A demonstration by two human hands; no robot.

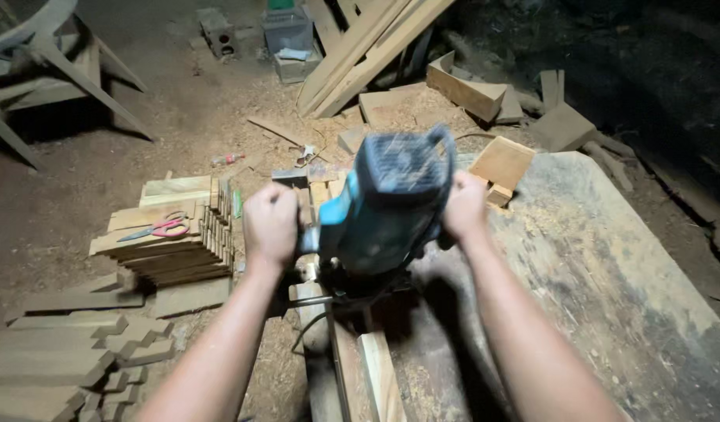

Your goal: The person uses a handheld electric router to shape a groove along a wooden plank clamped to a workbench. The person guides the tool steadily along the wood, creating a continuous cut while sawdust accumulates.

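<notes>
The router [387,207], a blue-bodied power tool, stands upright at the left edge of the workbench [610,281], over a narrow wood strip [379,375] that runs toward me along that edge. My left hand [271,225] is clenched around its left handle, my right hand [464,207] wrapped around the right one. Sawdust covers the bench top. Beyond the left edge, on the floor, lies a stack of thin wooden slats [176,250] with red-handled scissors [161,229] resting on top.
</notes>
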